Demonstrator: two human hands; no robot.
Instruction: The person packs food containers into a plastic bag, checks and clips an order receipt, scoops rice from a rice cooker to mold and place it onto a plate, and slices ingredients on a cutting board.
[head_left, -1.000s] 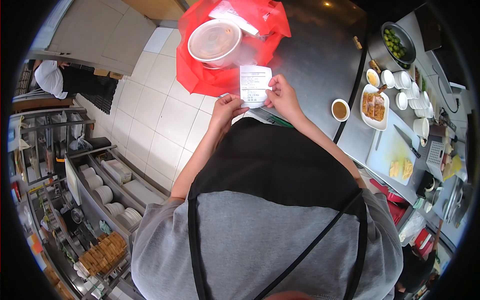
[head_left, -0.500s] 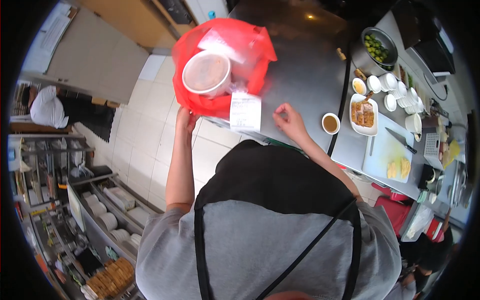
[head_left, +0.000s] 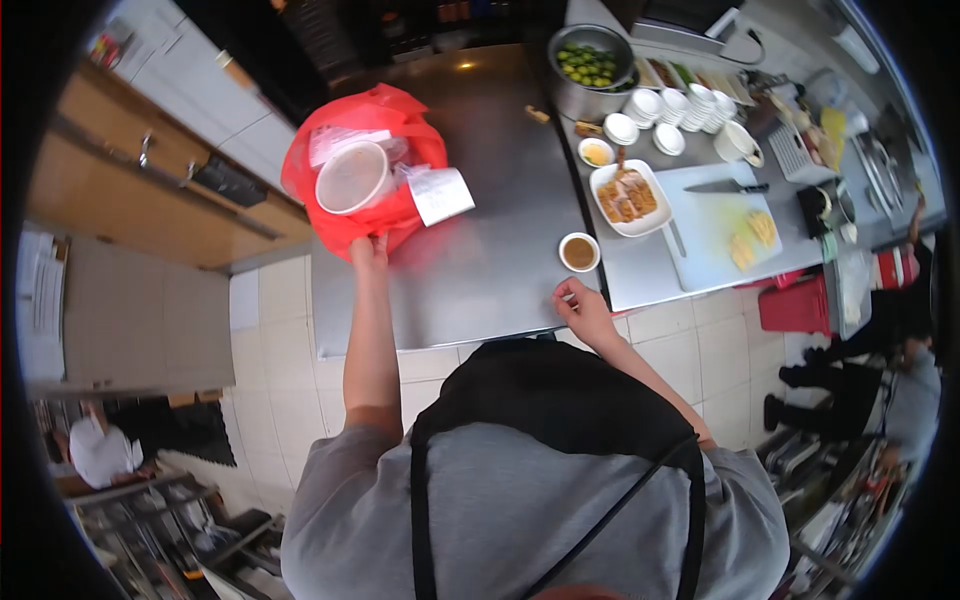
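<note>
Apparently the left hand (head_left: 368, 252) grips the red bag (head_left: 416, 128).

Red bag (head_left: 412, 115): spread open, set on the steel counter (head_left: 480, 265).
Bowl (head_left: 354, 178): white, round, lidded, nested inside the bag.
Receipt (head_left: 440, 195): white, print blurred, seen at the bag's edge.

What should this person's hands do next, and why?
Perhaps the right hand should reach for the cup of brown liquid: it sits just beyond that hand, which appears empty, while the left hand is at the edge of the red bag.
</note>
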